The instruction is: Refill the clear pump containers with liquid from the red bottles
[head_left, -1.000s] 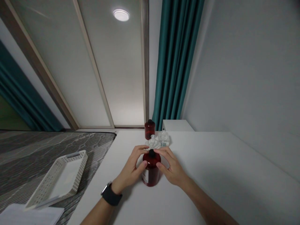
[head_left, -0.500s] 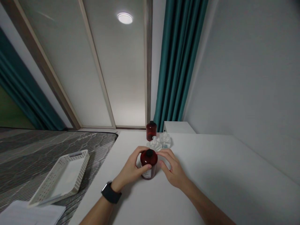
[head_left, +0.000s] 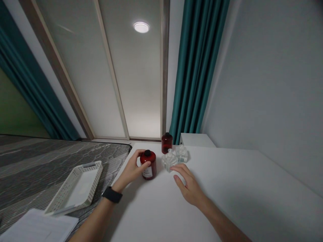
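My left hand [head_left: 135, 169], with a dark watch on its wrist, is wrapped round a red-brown bottle [head_left: 150, 162] with a black cap and a white label. The bottle stands upright at the left part of the white table [head_left: 161, 215]. To its right, my right hand [head_left: 186, 183] has its fingers apart, the fingertips near the front of a clear faceted glass container [head_left: 169, 159]. Whether they touch it I cannot tell. Another clear container [head_left: 181, 153] stands just behind and right. A second red-brown bottle [head_left: 167, 142] with a dark cap stands behind them.
A white perforated basket [head_left: 95, 184] and white papers [head_left: 37, 227] lie on the dark grey patterned surface left of the table. Beyond the table's far edge is a low white cabinet [head_left: 196, 139], with a teal curtain [head_left: 199, 67] and sliding doors behind.
My left hand has moved the bottle left and slightly away from me. My right hand has come away from the bottle and is now by the clear containers. The view has shifted slightly.
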`<state>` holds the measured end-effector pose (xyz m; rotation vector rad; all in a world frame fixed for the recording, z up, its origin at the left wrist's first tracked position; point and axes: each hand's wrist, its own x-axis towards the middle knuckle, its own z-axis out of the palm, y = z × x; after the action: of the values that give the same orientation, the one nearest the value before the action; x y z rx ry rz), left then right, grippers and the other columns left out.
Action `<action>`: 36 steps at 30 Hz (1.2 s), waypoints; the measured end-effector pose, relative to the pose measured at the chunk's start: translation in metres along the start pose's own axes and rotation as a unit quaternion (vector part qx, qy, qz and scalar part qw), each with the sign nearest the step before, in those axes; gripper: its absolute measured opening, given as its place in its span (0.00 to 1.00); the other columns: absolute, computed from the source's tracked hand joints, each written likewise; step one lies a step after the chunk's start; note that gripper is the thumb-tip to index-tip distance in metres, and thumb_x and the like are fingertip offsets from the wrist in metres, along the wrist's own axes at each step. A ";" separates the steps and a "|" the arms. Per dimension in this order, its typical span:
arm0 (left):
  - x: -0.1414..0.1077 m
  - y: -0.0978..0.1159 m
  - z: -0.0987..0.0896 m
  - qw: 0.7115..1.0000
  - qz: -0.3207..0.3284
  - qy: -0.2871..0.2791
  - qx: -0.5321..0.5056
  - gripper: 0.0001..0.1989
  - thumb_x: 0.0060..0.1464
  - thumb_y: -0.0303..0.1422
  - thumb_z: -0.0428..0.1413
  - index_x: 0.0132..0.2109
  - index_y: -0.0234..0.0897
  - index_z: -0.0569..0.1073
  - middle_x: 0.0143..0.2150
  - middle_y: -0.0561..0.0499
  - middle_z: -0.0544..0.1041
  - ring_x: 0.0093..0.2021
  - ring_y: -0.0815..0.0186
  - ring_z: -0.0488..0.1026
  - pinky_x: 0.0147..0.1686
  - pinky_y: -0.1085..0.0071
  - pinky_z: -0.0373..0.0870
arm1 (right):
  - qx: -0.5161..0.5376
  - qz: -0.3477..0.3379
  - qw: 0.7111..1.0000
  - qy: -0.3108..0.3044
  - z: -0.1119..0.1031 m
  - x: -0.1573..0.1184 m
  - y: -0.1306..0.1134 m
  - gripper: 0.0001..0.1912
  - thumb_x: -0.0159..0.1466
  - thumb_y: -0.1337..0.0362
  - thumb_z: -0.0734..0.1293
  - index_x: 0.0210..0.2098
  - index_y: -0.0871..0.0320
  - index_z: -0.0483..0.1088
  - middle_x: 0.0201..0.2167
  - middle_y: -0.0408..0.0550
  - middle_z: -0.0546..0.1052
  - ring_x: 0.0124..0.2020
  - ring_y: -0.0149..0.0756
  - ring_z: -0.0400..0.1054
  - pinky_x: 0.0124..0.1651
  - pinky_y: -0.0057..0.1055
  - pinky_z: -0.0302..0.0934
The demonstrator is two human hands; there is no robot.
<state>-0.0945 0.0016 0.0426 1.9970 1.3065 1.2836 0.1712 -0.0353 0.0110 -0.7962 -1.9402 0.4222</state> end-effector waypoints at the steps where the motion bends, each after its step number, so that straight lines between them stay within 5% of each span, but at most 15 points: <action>1: 0.002 -0.005 -0.002 1.000 -0.008 0.005 0.003 0.18 0.56 0.37 0.59 0.51 0.37 0.68 0.49 0.44 0.76 0.51 0.56 0.73 0.55 0.54 0.68 | 0.001 0.002 1.000 -0.007 0.001 -0.001 0.000 0.14 0.71 0.66 0.59 0.53 0.53 0.70 0.47 0.51 0.74 0.51 0.41 0.69 0.55 0.39 0.66; 17: 0.056 -0.067 -0.010 0.998 -0.044 0.055 -0.002 0.18 0.58 0.40 0.55 0.52 0.37 0.65 0.50 0.46 0.73 0.51 0.58 0.70 0.56 0.60 0.65 | -0.027 0.005 0.999 -0.044 0.010 -0.007 0.005 0.16 0.69 0.69 0.60 0.54 0.51 0.70 0.47 0.52 0.73 0.51 0.42 0.69 0.54 0.42 0.67; 36: 0.092 -0.089 0.010 0.990 -0.076 0.106 -0.052 0.20 0.56 0.39 0.57 0.52 0.39 0.63 0.50 0.46 0.73 0.50 0.58 0.72 0.55 0.60 0.67 | -0.051 -0.041 0.997 -0.028 0.006 0.009 -0.005 0.20 0.69 0.73 0.59 0.57 0.51 0.65 0.44 0.52 0.75 0.46 0.42 0.70 0.48 0.40 0.68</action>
<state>-0.1167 0.1248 0.0146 1.6924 1.4272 1.4877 0.1613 -0.0325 0.0170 -0.7741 -2.0515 0.3008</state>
